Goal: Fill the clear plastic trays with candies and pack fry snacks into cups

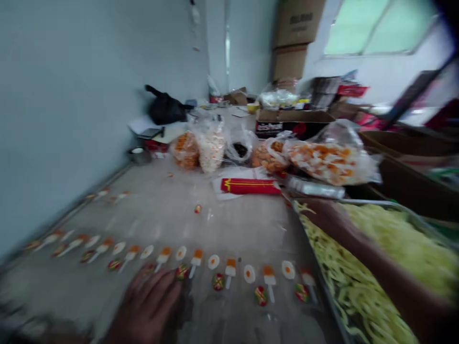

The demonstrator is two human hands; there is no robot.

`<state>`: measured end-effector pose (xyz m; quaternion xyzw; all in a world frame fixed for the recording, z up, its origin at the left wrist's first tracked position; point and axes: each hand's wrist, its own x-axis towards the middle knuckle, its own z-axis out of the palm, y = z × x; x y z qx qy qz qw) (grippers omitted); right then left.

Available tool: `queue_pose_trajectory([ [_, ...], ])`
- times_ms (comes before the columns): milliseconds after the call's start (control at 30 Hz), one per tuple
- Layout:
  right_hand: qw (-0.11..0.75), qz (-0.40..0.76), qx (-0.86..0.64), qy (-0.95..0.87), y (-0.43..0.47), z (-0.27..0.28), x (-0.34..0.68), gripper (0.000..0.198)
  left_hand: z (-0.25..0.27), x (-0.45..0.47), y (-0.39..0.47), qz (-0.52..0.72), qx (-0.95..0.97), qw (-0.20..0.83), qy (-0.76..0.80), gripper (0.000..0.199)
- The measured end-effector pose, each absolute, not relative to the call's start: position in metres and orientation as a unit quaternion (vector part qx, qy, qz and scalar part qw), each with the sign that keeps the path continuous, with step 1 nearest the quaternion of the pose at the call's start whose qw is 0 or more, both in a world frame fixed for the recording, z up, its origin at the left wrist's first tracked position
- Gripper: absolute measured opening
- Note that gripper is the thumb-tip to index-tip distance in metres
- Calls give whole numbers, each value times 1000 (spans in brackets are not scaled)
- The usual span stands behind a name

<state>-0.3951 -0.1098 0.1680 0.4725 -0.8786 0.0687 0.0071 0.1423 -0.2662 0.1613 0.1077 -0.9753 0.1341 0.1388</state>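
Note:
My left hand [150, 303] is over the near row of sweets, its fingers stretched out beside a popsicle-shaped piece [164, 258] and a small red, green and yellow round piece [181, 272]. That row repeats orange-and-white popsicle shapes, white ovals with orange centres [213, 261] and round coloured pieces. On the right, my right hand [319, 212] reaches across a metal tray [324, 291] of yellow-green strips [353, 291] to its far left corner. Motion blur hides its fingers and anything in them. A red packet [251, 186] with yellow stripes lies just beyond.
Clear bags of orange pieces [186, 150], white pieces [211, 150] and orange-white pieces [322, 160] stand across the table. Behind them is a black-and-red carton [276, 125]. Open cardboard boxes [412, 177] flank the tray. A wall [71, 119] borders the table's left side.

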Motion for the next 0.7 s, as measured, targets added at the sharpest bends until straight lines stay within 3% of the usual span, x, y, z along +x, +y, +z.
queue_pose_trajectory([
  [167,-4,143,467,-873,-93,137,-377,36,139,109,-222,235,123,216,-940,30],
  [300,0,121,499,-858,-72,142,-356,41,141,125,-217,209,135,227,-942,33],
  [400,50,87,531,-841,-59,153,-340,50,154,146,-233,178,134,251,-942,28],
  [533,166,2,450,-877,-43,161,-324,52,161,156,-243,163,122,251,-946,18],
  [600,172,-29,424,-889,-30,164,-319,57,155,160,-238,146,129,243,-950,13],
  [700,141,-29,424,-894,3,166,-317,65,141,173,-233,56,198,228,-952,43],
])
